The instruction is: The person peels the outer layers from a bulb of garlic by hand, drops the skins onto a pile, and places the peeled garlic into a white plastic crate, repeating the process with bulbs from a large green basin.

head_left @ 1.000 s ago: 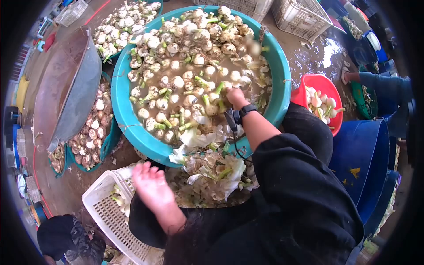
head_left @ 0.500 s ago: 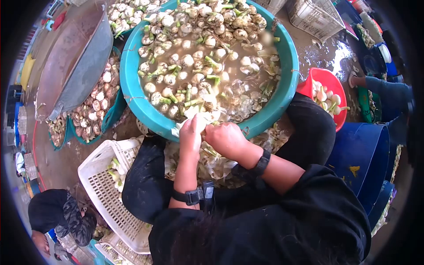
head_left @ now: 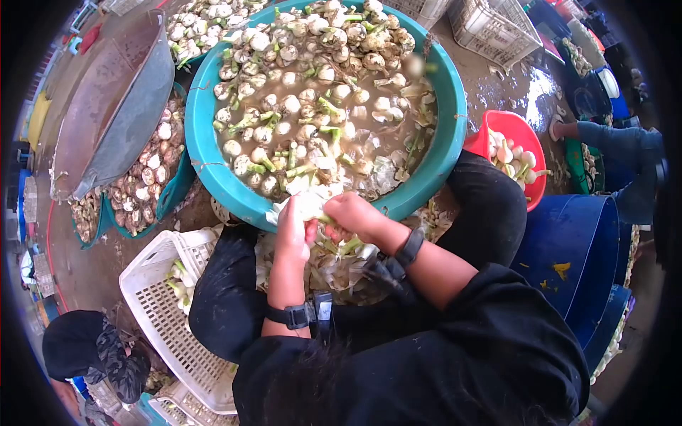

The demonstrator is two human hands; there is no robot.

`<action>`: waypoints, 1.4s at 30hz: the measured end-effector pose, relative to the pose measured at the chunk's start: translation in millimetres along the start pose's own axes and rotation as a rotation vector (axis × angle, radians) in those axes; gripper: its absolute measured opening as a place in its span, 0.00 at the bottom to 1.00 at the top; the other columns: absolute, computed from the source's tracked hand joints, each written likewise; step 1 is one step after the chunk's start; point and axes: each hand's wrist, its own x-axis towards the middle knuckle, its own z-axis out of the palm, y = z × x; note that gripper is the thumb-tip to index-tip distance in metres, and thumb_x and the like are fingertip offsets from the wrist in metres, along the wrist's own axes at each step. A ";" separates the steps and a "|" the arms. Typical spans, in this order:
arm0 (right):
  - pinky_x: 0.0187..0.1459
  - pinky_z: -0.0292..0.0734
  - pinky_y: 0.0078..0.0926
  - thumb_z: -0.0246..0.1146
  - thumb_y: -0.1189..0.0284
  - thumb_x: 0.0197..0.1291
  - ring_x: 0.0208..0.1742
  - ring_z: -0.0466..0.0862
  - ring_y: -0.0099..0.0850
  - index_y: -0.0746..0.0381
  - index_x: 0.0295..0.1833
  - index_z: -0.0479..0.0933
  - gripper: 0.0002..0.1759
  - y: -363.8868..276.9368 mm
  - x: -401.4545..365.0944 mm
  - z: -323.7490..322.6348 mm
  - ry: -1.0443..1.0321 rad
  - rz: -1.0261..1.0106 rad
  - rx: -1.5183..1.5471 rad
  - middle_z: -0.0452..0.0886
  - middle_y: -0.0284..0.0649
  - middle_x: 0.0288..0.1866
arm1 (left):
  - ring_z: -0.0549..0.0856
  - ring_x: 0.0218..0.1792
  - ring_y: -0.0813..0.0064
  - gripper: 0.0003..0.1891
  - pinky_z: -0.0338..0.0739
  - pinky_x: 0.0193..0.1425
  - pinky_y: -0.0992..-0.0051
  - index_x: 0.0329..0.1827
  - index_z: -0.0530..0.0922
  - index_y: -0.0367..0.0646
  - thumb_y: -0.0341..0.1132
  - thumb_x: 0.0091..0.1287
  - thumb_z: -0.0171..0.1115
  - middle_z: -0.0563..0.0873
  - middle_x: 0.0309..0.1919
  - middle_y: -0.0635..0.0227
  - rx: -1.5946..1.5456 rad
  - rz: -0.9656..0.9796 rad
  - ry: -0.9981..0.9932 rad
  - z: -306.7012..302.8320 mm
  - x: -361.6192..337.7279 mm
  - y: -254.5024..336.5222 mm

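My left hand (head_left: 291, 233) and my right hand (head_left: 355, 216) meet at the near rim of a large teal tub (head_left: 245, 207). Between them is a pale garlic bulb (head_left: 310, 204) with loose white skin. My left hand is wrapped round the bulb, while the right pinches its greenish stem side. Fingers partly hide the bulb. Many garlic bulbs (head_left: 290, 104) with cut green stems float in the tub's murky water, and peeled skins (head_left: 383, 174) drift near its right side.
Beside my right knee stands a red basin (head_left: 541, 145) of clean bulbs, with blue barrels (head_left: 561, 241) behind it. At my left is a white crate (head_left: 153, 273) holding some bulbs. Skins (head_left: 341, 273) litter the space between my legs. Another person (head_left: 92, 351) bends at lower left.
The view has shifted slightly. My right hand has turned and its fingers now show beneath the bulb; the left hand's fingers have come round lower, with both hands still on the garlic bulb.
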 end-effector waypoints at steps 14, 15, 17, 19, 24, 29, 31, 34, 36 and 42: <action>0.31 0.72 0.20 0.58 0.70 0.60 0.27 0.74 0.19 0.69 0.40 0.78 0.11 22.4 7.4 -23.3 0.036 0.259 0.613 0.79 0.30 0.28 | 0.74 0.58 0.63 0.22 0.70 0.59 0.70 0.52 0.75 0.37 0.16 0.51 0.56 0.77 0.53 0.55 1.129 1.119 0.004 17.8 -25.8 1.0; 0.32 0.71 0.19 0.57 0.71 0.61 0.29 0.74 0.18 0.68 0.41 0.78 0.11 20.7 6.8 -23.0 0.015 0.211 0.673 0.79 0.30 0.29 | 0.74 0.58 0.63 0.22 0.70 0.59 0.70 0.52 0.75 0.37 0.16 0.51 0.56 0.77 0.53 0.55 1.130 1.121 0.001 17.5 -24.0 0.5; 0.34 0.71 0.18 0.57 0.72 0.61 0.31 0.74 0.17 0.67 0.42 0.77 0.10 16.0 1.1 -23.1 -0.008 0.165 0.729 0.79 0.30 0.31 | 0.75 0.56 0.64 0.19 0.70 0.59 0.70 0.49 0.77 0.37 0.17 0.53 0.56 0.77 0.54 0.57 0.946 1.098 -0.050 14.0 -17.1 -7.6; 0.36 0.71 0.17 0.55 0.72 0.63 0.34 0.73 0.16 0.66 0.42 0.77 0.09 8.6 -10.0 -20.0 0.064 -0.172 0.632 0.79 0.29 0.34 | 0.81 0.48 0.68 0.10 0.76 0.51 0.71 0.46 0.77 0.34 0.21 0.61 0.54 0.79 0.50 0.57 0.329 0.636 0.074 15.8 -12.5 -8.4; 0.40 0.69 0.19 0.56 0.72 0.62 0.37 0.72 0.16 0.65 0.39 0.77 0.07 4.3 -45.9 -27.4 0.026 -0.458 0.551 0.77 0.28 0.34 | 0.82 0.42 0.72 0.10 0.82 0.45 0.75 0.46 0.74 0.42 0.27 0.61 0.58 0.81 0.42 0.61 -0.610 0.174 -0.134 0.8 -17.6 -5.7; 0.46 0.68 0.21 0.56 0.65 0.62 0.42 0.74 0.20 0.64 0.41 0.74 0.12 -6.5 -60.2 -54.7 -0.053 -0.459 1.049 0.77 0.31 0.39 | 0.83 0.33 0.76 0.09 0.83 0.38 0.79 0.45 0.75 0.39 0.28 0.62 0.58 0.82 0.36 0.66 -0.885 0.014 -0.189 -15.3 -11.6 6.8; 0.43 0.72 0.27 0.60 0.65 0.58 0.41 0.79 0.28 0.65 0.44 0.75 0.15 -12.0 -58.9 -67.3 -0.116 -0.454 0.514 0.80 0.39 0.39 | 0.82 0.28 0.78 0.08 0.81 0.35 0.80 0.42 0.76 0.37 0.29 0.61 0.60 0.82 0.32 0.67 -0.826 0.133 -0.017 -10.6 -15.8 9.5; 0.42 0.74 0.33 0.65 0.69 0.48 0.40 0.79 0.43 0.64 0.50 0.74 0.22 -29.0 -54.4 -50.2 0.084 -0.475 -0.451 0.78 0.51 0.40 | 0.79 0.26 0.81 0.07 0.74 0.31 0.82 0.37 0.77 0.37 0.28 0.58 0.63 0.80 0.25 0.69 -0.237 0.572 0.149 1.0 -25.1 11.3; 0.39 0.74 0.30 0.65 0.73 0.50 0.35 0.79 0.37 0.63 0.50 0.75 0.20 -38.6 -42.1 -38.6 0.241 -0.509 -0.197 0.79 0.46 0.34 | 0.79 0.25 0.81 0.07 0.74 0.31 0.82 0.38 0.77 0.36 0.28 0.58 0.63 0.81 0.26 0.69 -0.105 0.604 0.129 7.5 -30.4 13.0; 0.36 0.73 0.26 0.64 0.76 0.51 0.33 0.78 0.32 0.63 0.39 0.78 0.08 -30.9 -8.4 -40.3 0.143 -0.688 -0.057 0.78 0.40 0.29 | 0.79 0.23 0.82 0.06 0.75 0.28 0.82 0.37 0.77 0.37 0.28 0.58 0.62 0.81 0.27 0.68 -0.024 0.604 0.020 1.7 -32.7 12.6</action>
